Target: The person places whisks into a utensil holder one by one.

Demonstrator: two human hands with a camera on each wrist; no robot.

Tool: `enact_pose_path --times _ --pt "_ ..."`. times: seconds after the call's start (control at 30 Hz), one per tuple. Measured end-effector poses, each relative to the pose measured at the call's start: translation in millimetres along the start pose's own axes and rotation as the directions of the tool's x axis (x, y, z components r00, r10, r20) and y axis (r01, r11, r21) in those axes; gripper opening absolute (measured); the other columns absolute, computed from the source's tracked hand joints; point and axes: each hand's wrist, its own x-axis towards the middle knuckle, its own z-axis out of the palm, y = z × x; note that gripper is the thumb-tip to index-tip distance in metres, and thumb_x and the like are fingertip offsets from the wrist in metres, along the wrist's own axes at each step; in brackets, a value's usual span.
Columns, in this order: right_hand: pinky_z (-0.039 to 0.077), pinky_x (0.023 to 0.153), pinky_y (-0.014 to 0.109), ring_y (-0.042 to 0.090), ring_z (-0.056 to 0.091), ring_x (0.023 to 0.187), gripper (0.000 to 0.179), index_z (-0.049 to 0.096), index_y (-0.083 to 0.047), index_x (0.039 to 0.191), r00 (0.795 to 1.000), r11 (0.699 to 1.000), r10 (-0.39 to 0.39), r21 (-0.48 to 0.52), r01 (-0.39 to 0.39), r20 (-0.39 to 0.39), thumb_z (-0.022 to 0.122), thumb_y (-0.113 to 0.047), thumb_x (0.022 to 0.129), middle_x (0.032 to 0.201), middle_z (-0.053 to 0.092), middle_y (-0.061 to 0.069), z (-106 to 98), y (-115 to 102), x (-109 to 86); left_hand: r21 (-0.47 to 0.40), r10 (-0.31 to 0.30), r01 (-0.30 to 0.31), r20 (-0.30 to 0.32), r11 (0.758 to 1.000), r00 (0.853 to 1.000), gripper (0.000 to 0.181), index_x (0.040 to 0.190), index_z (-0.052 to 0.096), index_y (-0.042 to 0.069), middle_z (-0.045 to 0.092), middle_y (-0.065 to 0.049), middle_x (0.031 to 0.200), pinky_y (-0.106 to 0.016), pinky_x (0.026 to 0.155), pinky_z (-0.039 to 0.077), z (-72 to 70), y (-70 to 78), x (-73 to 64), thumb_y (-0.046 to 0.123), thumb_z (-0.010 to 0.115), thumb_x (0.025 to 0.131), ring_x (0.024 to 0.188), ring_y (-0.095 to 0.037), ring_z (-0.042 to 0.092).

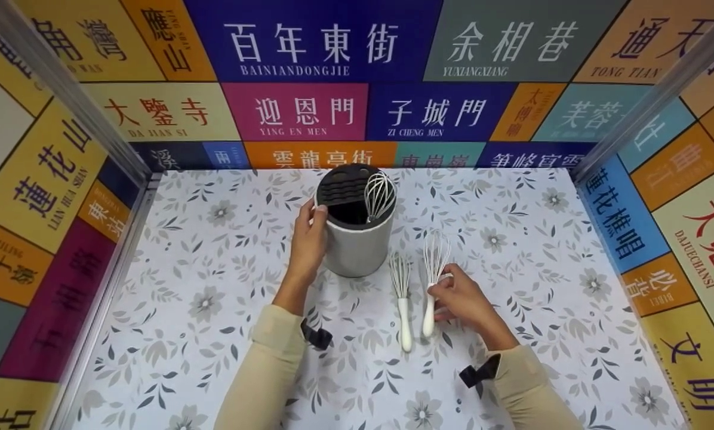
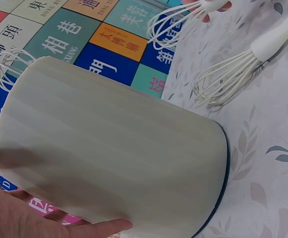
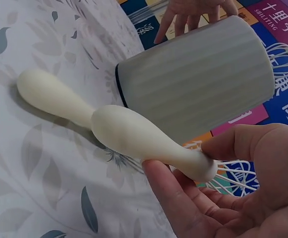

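the left hand [image 1: 308, 234] grips the side of the holder [image 1: 355, 239] standing on the table [image 1: 214, 286], a whisk [image 1: 379, 194] inside. the right hand [image 1: 461, 298] pinches a second whisk [image 1: 433, 280] by its handle; a third [image 1: 402, 301] lies just beside.

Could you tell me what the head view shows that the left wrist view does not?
Only the head view shows the holder's dark slotted top, the right hand pinching one whisk, and both sleeves. Only the left wrist view shows the left hand's palm and thumb against the holder's ribbed side, close up. Both show the two whisks on the flowered table and a third whisk standing in the holder.
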Motion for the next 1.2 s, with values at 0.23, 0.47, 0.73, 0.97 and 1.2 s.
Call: enact_pose_path --times 0.23,0.47,0.73,0.97,1.2 --pt "0.062 0.068 0.051 0.026 0.072 0.079 0.049 0.038 -0.003 0.136 0.999 0.999 -0.038 -0.015 0.038 0.001 0.064 -0.015 0.096 0.105 0.055 0.009 0 -10 -3.0 0.001 0.007 -0.007 0.002 1.0 1.0 0.055 0.155 0.042 0.012 0.049 -0.014 0.152 -0.044 0.118 0.036 -0.5 0.4 -1.0 0.04 0.045 0.108 0.141 -0.026 0.046" --pt "0.063 0.065 0.046 0.026 0.072 0.081 0.047 0.04 -0.003 0.132 0.998 0.998 -0.065 0.016 0.066 -0.011 0.064 -0.014 0.095 0.107 0.054 0.011 4 -23 -4.6 0.0 0.023 -0.023 0.005 1.0 1.0 0.055 0.155 0.042 0.013 0.049 -0.015 0.149 -0.045 0.117 0.037 -1.7 0.3 -2.8 0.042 0.044 0.108 0.139 -0.027 0.046" --pt "0.063 0.065 0.043 0.026 0.073 0.082 0.046 0.043 -0.005 0.134 0.995 0.995 -0.101 0.017 0.101 -0.009 0.065 -0.014 0.095 0.108 0.054 0.013 11 -38 -5.6 0.006 0.012 -0.012 0.014 1.0 1.0 0.057 0.156 0.04 0.013 0.046 -0.015 0.153 -0.046 0.118 0.036 -1.3 -1.2 -2.4 0.044 0.043 0.108 0.142 -0.028 0.044" --pt "0.063 0.066 0.044 0.025 0.074 0.083 0.048 0.041 -0.005 0.135 0.991 0.991 -0.133 0.007 0.133 -0.005 0.065 -0.014 0.095 0.11 0.054 0.014 14 -51 -7.7 0.003 0.008 -0.008 0.014 1.0 1.0 0.057 0.156 0.04 0.013 0.045 -0.015 0.154 -0.045 0.119 0.036 -0.6 -1.3 -3.1 0.042 0.043 0.108 0.143 -0.027 0.043" --pt "0.063 0.065 0.046 0.025 0.072 0.079 0.05 0.041 -0.004 0.138 0.983 0.983 -0.182 -0.017 0.182 0.003 0.065 -0.015 0.096 0.111 0.056 0.015 19 -66 -9.1 0.007 0.009 -0.009 0.006 1.0 1.0 0.056 0.156 0.041 0.013 0.047 -0.016 0.152 -0.045 0.118 0.037 -0.6 -1.1 -2.4 0.043 0.044 0.108 0.141 -0.028 0.045"
